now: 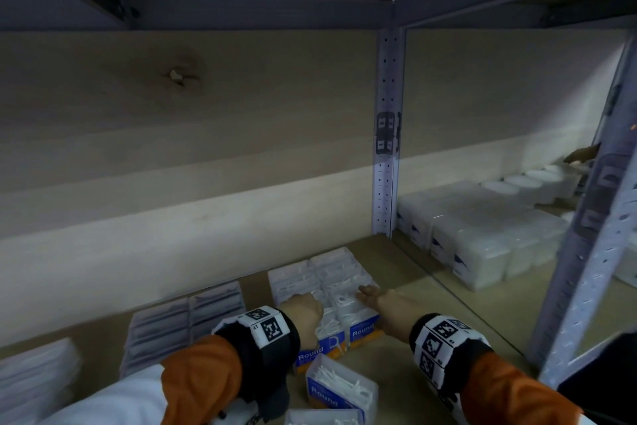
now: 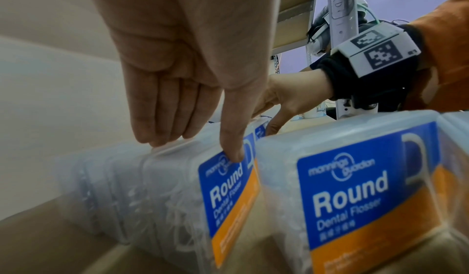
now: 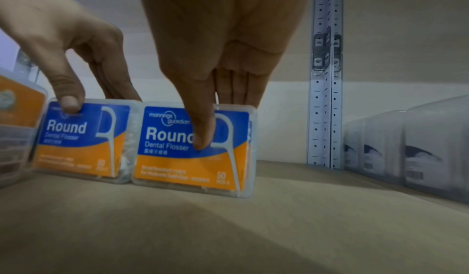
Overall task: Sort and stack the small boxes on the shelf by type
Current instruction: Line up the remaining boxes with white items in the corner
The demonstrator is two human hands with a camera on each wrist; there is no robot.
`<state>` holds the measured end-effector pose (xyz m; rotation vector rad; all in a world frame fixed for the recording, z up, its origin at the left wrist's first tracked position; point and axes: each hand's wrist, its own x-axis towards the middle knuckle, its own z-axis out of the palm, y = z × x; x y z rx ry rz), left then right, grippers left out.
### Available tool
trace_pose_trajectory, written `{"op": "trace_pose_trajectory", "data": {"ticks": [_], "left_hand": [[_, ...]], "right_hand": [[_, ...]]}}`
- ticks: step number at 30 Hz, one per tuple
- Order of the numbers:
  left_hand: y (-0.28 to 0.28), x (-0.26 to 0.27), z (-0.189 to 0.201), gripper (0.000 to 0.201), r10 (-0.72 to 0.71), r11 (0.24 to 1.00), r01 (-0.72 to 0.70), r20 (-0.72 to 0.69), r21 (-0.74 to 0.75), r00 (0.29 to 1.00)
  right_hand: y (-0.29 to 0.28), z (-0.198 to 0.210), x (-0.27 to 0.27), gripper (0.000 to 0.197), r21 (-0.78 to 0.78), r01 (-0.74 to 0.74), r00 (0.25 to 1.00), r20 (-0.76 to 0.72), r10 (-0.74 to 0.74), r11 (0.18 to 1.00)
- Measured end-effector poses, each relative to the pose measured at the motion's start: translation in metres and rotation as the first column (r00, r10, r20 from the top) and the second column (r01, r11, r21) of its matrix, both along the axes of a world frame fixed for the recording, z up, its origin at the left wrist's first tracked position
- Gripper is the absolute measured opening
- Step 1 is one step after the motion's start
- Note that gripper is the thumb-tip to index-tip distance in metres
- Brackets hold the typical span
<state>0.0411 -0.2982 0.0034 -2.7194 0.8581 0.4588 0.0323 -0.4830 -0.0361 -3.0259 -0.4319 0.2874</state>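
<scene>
Two rows of clear "Round Dental Flosser" boxes stand side by side on the shelf board. My left hand pinches the front box of the left row, thumb on the blue label, fingers over the top. My right hand holds the front box of the right row the same way. A loose flosser box lies nearer me, with another at the bottom edge.
Flat grey packs lie in rows to the left, more at the far left. A perforated metal post divides the bays. White tubs fill the right bay, where another person's hand reaches in.
</scene>
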Motion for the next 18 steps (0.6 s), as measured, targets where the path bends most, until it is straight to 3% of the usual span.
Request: {"op": "trace_pose_trajectory", "data": {"ticks": [18], "left_hand": [[0.0051,0.006,-0.0004,0.048,0.008,0.999,-0.008,-0.017,-0.046,1.0]], "right_hand": [[-0.0001,0.0045,-0.003,0.066,0.026,0.049,0.999,-0.015,-0.049,0.998]]}}
